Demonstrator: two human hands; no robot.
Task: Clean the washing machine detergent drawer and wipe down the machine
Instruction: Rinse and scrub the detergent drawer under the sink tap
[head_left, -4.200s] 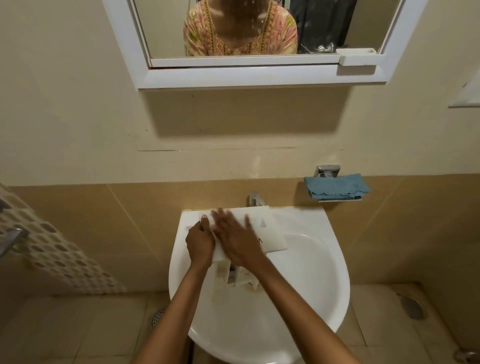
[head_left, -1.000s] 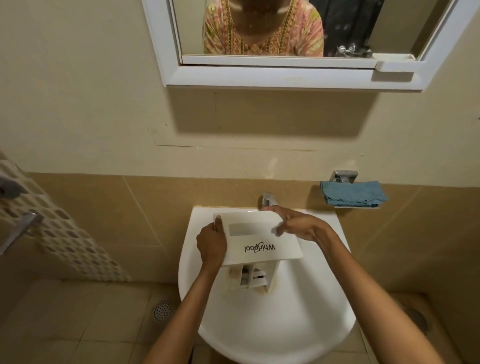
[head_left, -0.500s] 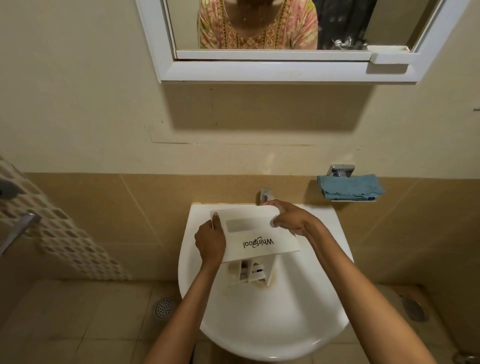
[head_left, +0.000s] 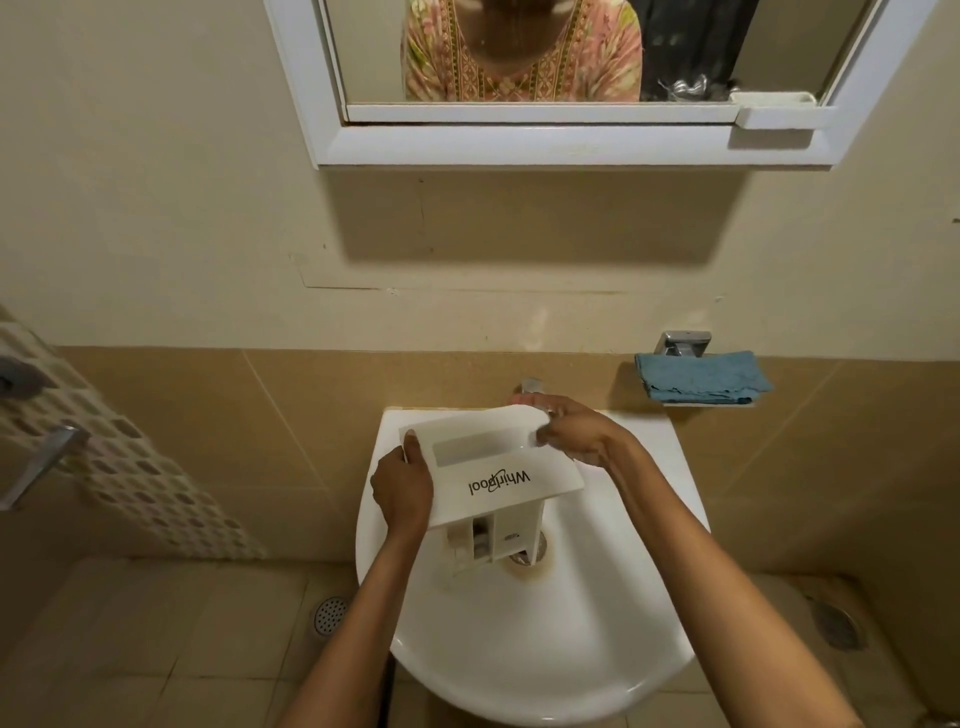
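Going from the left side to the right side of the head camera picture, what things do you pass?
Metal handle → floor drain → left hand → detergent drawer → right hand → blue cloth → second floor drain.
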